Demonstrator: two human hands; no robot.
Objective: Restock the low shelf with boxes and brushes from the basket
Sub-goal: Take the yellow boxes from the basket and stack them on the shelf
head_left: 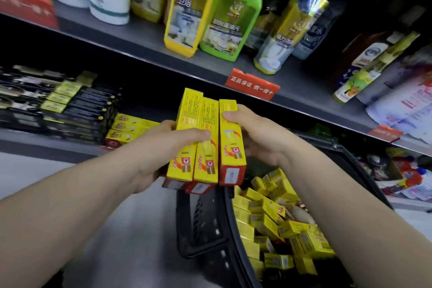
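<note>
I hold three long yellow boxes side by side in front of the low shelf [53, 145]. My left hand [168, 147] grips the two left boxes [196, 128], thumb across their faces. My right hand [257, 138] grips the right box [230, 138], thumb on its top face. Below them stands a black plastic basket [205, 224] with several small yellow boxes [275, 222] piled inside. On the low shelf to the left lie matching yellow boxes [131, 127] stacked flat. No brush can be made out clearly.
Black and yellow packs [77, 110] fill the low shelf's left part. The shelf above carries yellow and green cleaner bottles [224, 14] and a red price tag [252, 87]. Packaged goods [402, 182] sit low at the right. Pale floor shows at the lower left.
</note>
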